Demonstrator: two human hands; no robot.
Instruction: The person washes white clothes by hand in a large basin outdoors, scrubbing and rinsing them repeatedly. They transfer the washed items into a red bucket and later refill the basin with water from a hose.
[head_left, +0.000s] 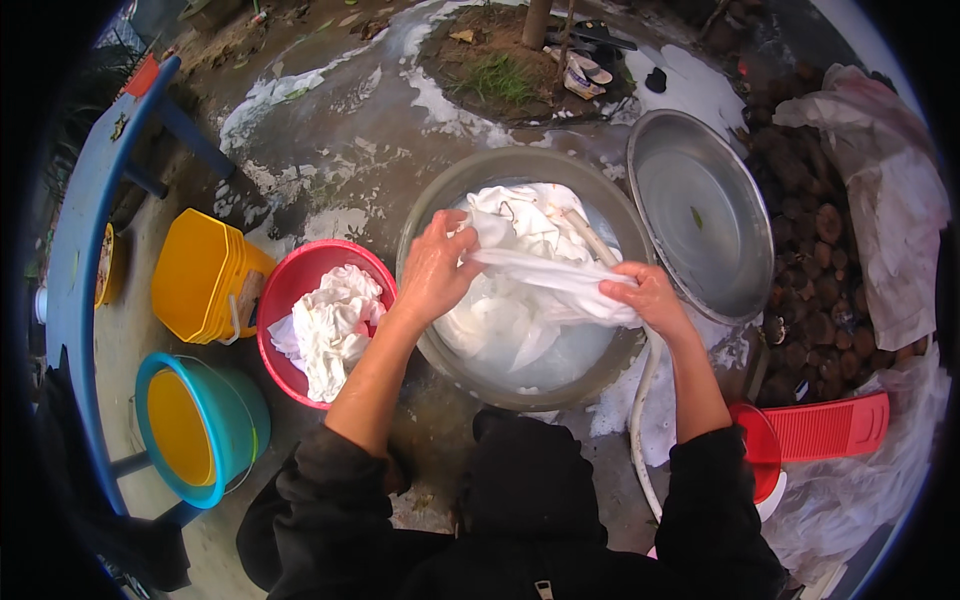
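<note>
A white wet cloth (555, 274) is stretched between my two hands above a wide grey basin (431, 187). My left hand (439, 262) grips one end near the basin's left side. At the right rim, my right hand (649, 296) holds the other end, bunched in the fingers. Below the cloth, cloudy water (555, 367) fills the basin, and more white laundry (525, 202) lies in it. A pale hose (589, 232) reaches over the right rim into the basin; part of it is hidden behind the cloth and my right hand.
Left of the basin, a red basin (274, 367) holds white laundry (334, 322). Beyond it are a yellow bucket (195, 277), a teal bucket (244, 420) and a blue bench (82, 225). A metal basin (705, 217) and a red washboard (825, 427) lie to the right. Suds streak the wet ground.
</note>
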